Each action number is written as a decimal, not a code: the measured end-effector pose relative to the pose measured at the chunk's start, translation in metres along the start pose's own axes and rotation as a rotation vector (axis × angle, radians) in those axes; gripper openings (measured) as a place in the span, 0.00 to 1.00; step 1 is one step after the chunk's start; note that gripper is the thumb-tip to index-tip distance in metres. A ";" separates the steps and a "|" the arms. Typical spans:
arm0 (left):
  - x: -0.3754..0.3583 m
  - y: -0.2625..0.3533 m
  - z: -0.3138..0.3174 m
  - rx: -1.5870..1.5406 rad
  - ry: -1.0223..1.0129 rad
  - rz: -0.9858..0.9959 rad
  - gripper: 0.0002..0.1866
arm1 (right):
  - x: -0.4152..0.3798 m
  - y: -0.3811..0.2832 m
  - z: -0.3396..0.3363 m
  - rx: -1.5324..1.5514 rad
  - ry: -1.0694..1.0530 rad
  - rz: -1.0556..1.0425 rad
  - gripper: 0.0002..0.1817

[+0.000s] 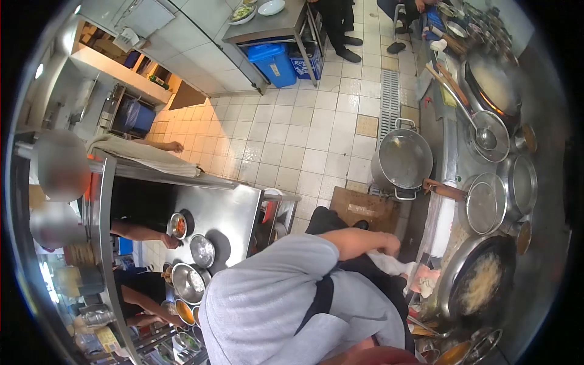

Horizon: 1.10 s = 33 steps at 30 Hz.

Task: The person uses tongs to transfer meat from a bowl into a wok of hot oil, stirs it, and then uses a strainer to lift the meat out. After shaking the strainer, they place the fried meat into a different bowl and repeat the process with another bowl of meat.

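Observation:
A grey-sleeved arm stretches across the lower middle of the head view, and at its end my left hand [389, 244] is closed, fingers curled. A white cloth [390, 265] hangs directly below and against this hand. Of my right hand only a small patch of skin [404, 277] seems to show beyond the cloth; its fingers are hidden. To the right, a large wok [453, 292] holds pale food frying in bubbling oil [483, 283]. A crumpled whitish cloth [426, 281] lies at the near side of the wok. The dark apron covers part of the view between.
A big pot [401, 159] stands beside the stove. Strainers [485, 204], a ladle [485, 137] and a second, steaming wok [494, 85] line the counter. Behind, co-workers' arms [143, 233] reach over a steel table [228, 210] with bowls. Other people's legs [337, 27] show farther off.

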State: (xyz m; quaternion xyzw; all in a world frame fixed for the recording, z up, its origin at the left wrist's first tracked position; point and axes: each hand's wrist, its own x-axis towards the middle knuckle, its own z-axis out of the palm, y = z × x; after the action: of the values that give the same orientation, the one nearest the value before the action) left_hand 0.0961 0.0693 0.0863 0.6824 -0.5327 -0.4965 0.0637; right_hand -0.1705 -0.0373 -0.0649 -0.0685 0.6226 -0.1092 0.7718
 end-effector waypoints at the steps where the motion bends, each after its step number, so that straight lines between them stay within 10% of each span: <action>1: -0.028 -0.011 -0.016 -0.005 0.069 -0.012 0.17 | -0.007 -0.001 0.003 -0.028 0.000 -0.010 0.24; 7: -0.152 -0.189 -0.016 -0.305 0.421 -0.451 0.22 | -0.043 0.002 0.025 -0.163 -0.010 -0.056 0.23; 8: -0.153 -0.260 0.014 0.113 0.344 -0.185 0.21 | -0.053 0.002 0.023 -0.195 0.000 -0.064 0.23; 9: -0.181 -0.281 0.014 -0.069 0.211 -0.415 0.23 | -0.058 0.004 0.021 -0.216 0.008 -0.078 0.23; 15: -0.344 -0.317 0.002 -1.263 1.219 -0.886 0.54 | -0.080 0.016 0.018 -0.400 0.066 -0.110 0.21; 18: -0.363 -0.345 0.010 -0.518 1.094 -0.923 0.51 | -0.087 0.022 0.024 -0.495 0.087 -0.116 0.21; 20: -0.397 -0.343 0.007 -0.546 1.021 -1.115 0.42 | -0.094 0.026 0.028 -0.548 0.104 -0.119 0.20; 22: -0.437 -0.370 0.053 -0.207 0.589 -1.029 0.32 | -0.102 0.029 0.027 -0.597 0.126 -0.130 0.20; 33: -0.420 -0.313 0.063 -0.050 0.977 -1.007 0.15 | -0.132 0.038 0.018 -0.769 0.223 -0.141 0.18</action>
State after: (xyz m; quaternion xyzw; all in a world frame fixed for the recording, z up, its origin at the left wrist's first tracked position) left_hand 0.2826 0.5616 0.1185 0.9894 -0.0504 -0.1141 0.0739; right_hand -0.1757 0.0328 0.0544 -0.3825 0.6917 0.0724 0.6083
